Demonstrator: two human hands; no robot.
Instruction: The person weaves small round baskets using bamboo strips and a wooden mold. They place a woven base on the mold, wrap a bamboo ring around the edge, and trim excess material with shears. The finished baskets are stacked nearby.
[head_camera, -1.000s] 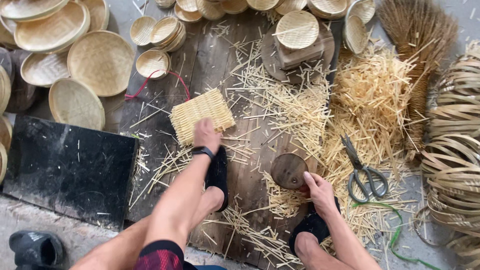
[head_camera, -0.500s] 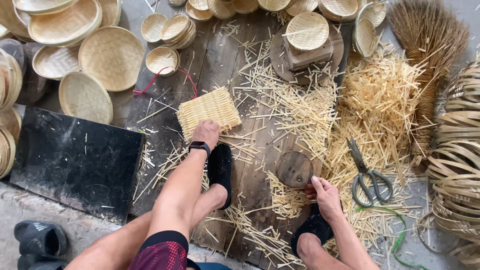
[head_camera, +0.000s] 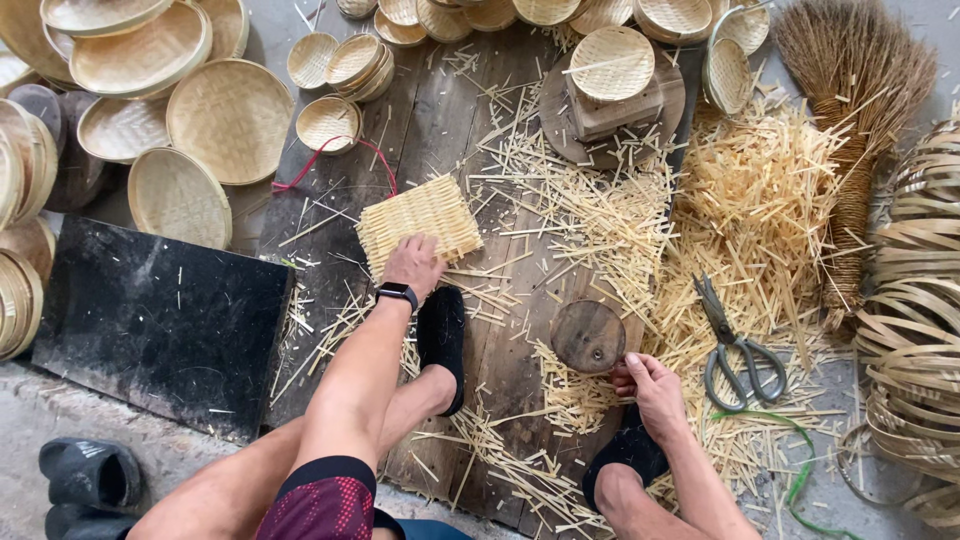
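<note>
Bare plank strip (head_camera: 450, 110) lying open above woven mat (head_camera: 420, 220). Basket stacks (head_camera: 170, 110) crowding left; strip pile (head_camera: 770, 200) and scissors (head_camera: 735, 345) blocking right; round wooden block (head_camera: 588, 336) sitting beside right hand (head_camera: 655, 385).

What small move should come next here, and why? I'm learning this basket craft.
Probably close the left hand on the square woven bamboo mat and draw it toward the round wooden block. The left hand lies flat on the mat's near edge, not gripping, while the right hand touches the block's rim.
</note>
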